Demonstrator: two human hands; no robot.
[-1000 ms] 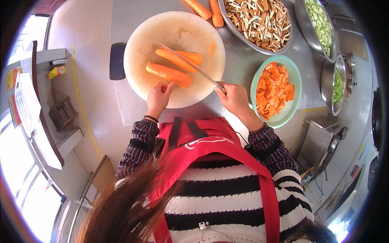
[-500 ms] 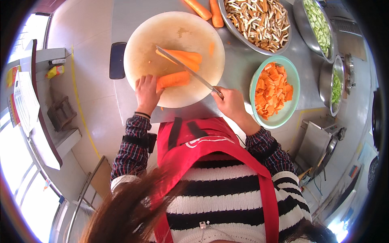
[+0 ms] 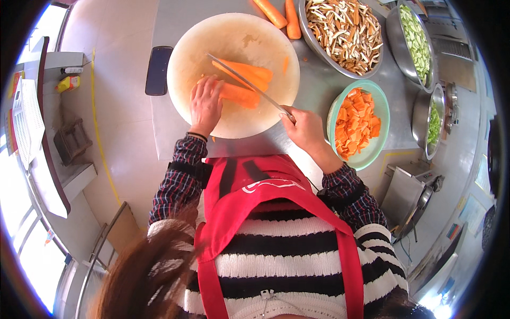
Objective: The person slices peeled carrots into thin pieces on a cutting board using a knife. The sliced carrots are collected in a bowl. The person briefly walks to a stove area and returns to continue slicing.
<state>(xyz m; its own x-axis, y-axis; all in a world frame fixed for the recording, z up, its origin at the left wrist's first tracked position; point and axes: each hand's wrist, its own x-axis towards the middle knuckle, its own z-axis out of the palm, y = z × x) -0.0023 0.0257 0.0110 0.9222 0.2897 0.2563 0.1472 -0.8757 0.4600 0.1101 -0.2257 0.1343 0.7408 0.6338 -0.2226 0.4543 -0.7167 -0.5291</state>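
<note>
My right hand [image 3: 305, 129] is closed round the handle of a kitchen knife [image 3: 248, 85]. Its long blade slants across the board toward the far left, beside the carrot pieces. With fingers bent over its left end, my left hand [image 3: 206, 106] holds a thick piece of carrot [image 3: 240, 96]. Just beyond the blade lie long cut carrot slabs [image 3: 248, 72], partly hidden by the knife. All of this rests on a round, pale cutting board [image 3: 234, 33], where a thin carrot slice [image 3: 286, 65] also lies near the right rim.
A green basket [image 3: 383, 127] of cut carrot stands right of the board. Beyond it are metal bowls of sliced mushrooms [image 3: 345, 33], pale green slices [image 3: 415, 45] and chopped greens [image 3: 433, 123]. Whole carrots [image 3: 292, 20] lie at the far side; a phone [image 3: 158, 70] sits left.
My left hand has shifted right and away from me, its fingers now farther over the carrot piece. The knife is still beside the carrot, and the whole view has shifted slightly.
</note>
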